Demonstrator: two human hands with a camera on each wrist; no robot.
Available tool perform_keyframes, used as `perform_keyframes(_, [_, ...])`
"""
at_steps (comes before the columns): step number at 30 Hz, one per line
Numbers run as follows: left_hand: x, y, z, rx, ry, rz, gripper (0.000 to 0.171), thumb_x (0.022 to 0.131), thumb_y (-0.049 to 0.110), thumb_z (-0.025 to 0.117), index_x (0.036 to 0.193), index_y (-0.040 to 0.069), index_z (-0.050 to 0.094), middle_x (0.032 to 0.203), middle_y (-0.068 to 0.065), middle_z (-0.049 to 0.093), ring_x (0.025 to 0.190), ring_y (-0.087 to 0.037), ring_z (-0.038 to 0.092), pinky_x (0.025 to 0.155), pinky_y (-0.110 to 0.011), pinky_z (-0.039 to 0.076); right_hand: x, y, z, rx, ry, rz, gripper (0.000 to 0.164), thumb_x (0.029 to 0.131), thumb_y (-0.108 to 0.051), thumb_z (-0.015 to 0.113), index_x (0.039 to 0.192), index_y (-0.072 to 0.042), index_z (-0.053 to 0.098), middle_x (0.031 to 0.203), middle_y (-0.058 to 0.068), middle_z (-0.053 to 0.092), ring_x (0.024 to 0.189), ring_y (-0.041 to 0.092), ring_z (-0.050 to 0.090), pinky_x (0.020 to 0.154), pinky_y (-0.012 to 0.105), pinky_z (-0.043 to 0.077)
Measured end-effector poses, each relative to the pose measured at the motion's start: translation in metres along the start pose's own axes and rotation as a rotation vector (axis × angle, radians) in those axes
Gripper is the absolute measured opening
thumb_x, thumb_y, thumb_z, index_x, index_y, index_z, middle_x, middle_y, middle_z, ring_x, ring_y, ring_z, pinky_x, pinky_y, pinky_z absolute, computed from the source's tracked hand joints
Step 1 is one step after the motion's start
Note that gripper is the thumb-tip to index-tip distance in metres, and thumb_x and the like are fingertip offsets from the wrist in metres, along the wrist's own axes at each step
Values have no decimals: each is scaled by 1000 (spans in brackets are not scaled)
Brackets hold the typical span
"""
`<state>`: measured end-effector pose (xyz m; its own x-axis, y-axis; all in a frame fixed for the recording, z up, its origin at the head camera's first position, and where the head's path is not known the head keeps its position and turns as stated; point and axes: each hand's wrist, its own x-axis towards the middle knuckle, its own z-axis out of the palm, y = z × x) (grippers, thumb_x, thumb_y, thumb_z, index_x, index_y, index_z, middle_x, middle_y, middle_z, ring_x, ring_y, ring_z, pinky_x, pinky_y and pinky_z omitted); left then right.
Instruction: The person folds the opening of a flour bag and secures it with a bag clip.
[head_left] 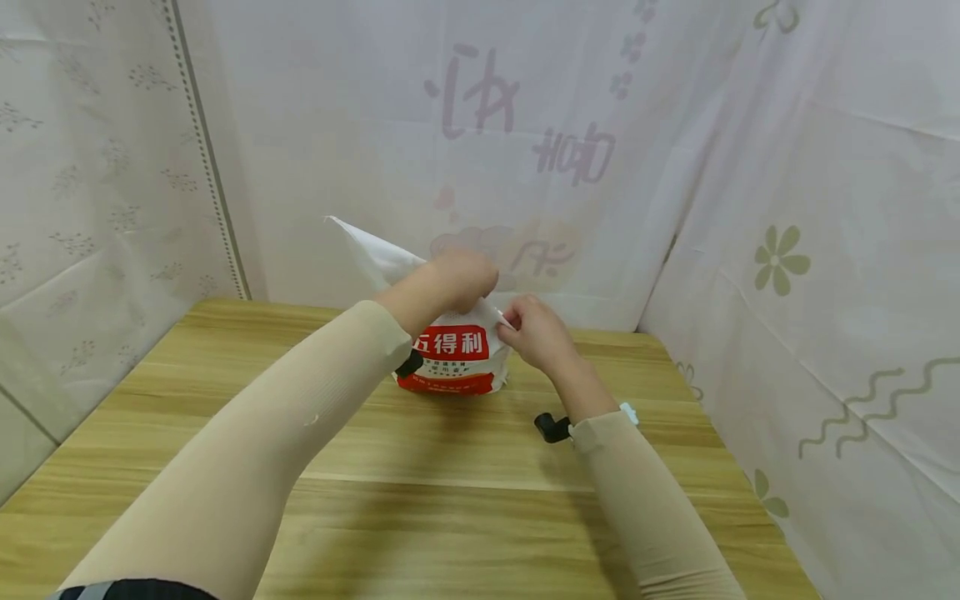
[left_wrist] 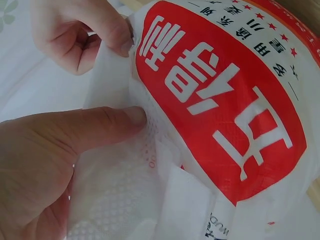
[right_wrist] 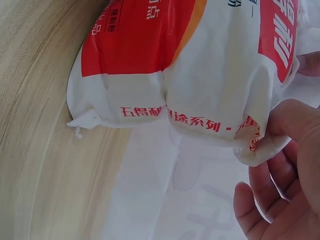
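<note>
A white flour bag (head_left: 457, 362) with red printed panels stands on the wooden table, its loose upper part slanting up to the left. My left hand (head_left: 461, 279) grips this upper part, with the thumb on the printed side in the left wrist view and most of the fingers hidden behind the plastic. At the bag's right upper edge, my right hand (head_left: 540, 333) pinches a corner between thumb and fingers. In the right wrist view the lower fingers (right_wrist: 265, 192) curl beneath that folded corner. A stitched corner with a short thread shows at the bag's bottom.
The bag rests towards the far side of the wooden table (head_left: 427, 508). White printed cloth (head_left: 360, 108) hangs behind the table and along both sides. Black wrist-camera mounts (head_left: 552, 427) sit at the sleeve cuffs.
</note>
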<state>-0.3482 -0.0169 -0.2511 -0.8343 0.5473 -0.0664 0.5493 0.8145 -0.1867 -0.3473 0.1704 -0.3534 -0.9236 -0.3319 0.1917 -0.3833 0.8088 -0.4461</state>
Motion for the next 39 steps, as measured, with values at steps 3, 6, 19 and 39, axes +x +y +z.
perform_keyframes(3, [0,-1,2,1,-1,2,14,104,14,72,117,14,76,117,-5,76,106,-27,67,100,-54,58,0,2,2,11,1,-17,14,104,-20,70,103,-6,69,112,14,63,100,31,64,89,48,58])
perform_keyframes(6, [0,-1,2,-5,-4,-4,14,105,14,70,118,13,74,118,-5,76,106,-26,66,100,-53,58,0,3,1,20,5,-20,14,103,-17,69,108,-4,71,114,16,64,102,32,64,92,49,57])
perform_keyframes(19, [2,0,3,38,20,-59,19,105,13,70,124,12,70,114,-7,73,102,-26,63,98,-55,59,-3,3,2,-9,73,-11,11,104,-15,70,101,-5,73,105,15,70,100,32,66,89,48,58])
perform_keyframes(39, [-23,-34,-23,-8,56,-57,20,93,9,80,112,10,73,113,-8,75,99,-27,65,93,-47,61,-3,-2,-4,-60,-18,84,16,106,-19,67,100,-4,71,102,14,65,97,30,60,85,45,54])
